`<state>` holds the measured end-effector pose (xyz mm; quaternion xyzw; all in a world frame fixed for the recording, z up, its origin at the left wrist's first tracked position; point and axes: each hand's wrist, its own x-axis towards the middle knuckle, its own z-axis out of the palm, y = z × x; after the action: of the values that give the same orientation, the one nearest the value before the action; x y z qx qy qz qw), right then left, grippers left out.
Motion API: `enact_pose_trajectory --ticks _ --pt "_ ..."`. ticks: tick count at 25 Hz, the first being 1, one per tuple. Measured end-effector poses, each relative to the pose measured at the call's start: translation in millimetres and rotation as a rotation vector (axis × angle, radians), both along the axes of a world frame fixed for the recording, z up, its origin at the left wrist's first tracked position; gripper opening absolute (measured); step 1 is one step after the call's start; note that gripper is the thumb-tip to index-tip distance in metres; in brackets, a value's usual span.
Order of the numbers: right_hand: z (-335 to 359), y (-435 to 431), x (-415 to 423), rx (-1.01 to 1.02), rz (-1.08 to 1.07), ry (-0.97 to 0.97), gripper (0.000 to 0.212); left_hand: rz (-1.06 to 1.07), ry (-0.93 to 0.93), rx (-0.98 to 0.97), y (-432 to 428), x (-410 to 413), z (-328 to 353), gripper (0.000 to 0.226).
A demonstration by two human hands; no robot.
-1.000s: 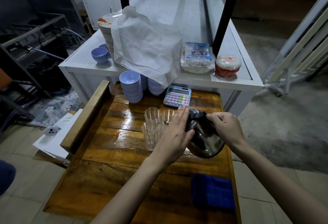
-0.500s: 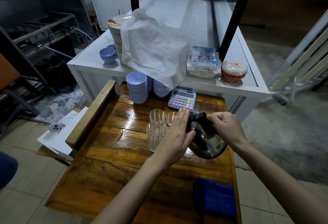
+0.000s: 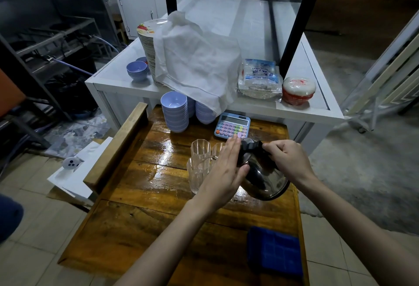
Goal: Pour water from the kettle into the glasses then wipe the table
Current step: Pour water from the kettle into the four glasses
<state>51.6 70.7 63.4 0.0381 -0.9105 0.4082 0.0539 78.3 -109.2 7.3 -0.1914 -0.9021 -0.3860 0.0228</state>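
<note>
Right hand (image 3: 286,158): fingers curled round the black handle on top of the kettle (image 3: 265,179), gripping it from the right side.
Left hand (image 3: 226,172): flat, fingers straight and together, palm laid against the kettle's left side and lid; it grasps nothing.
Kettle: dark shiny metal, tilted with its top leaning left toward the glasses (image 3: 199,163); it sits between the two hands, over the right half of the table (image 3: 147,217).
Spout: mostly hidden behind the left hand (only a thin metal tip shows by the glasses); I cannot tell whether water is running.
Glasses: three clear ribbed tumblers, upright, clustered and touching, just left of the left hand; water level not readable.
Table: varnished wood planks with a wet sheen (image 3: 165,156) left of the glasses.
Blue cloth (image 3: 274,251): folded, lying flat at the near right corner of the table, well apart from the kettle.
Calculator (image 3: 232,125): pastel keys, at the far edge of the table, just beyond the left fingertips.
Bowls (image 3: 174,111): lilac stacks at the far edge, left of the calculator.
White counter (image 3: 306,106): behind the table, carrying a stack of plates (image 3: 147,43) half under a white cloth (image 3: 197,63).
</note>
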Motion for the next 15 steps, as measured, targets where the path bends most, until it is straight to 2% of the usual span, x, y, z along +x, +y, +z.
enact_pose_trajectory --ticks 15 --pt "0.4 -2.9 -6.1 0.067 0.028 -0.005 0.043 0.019 0.006 0.005 -4.0 3.0 3.3 0.065"
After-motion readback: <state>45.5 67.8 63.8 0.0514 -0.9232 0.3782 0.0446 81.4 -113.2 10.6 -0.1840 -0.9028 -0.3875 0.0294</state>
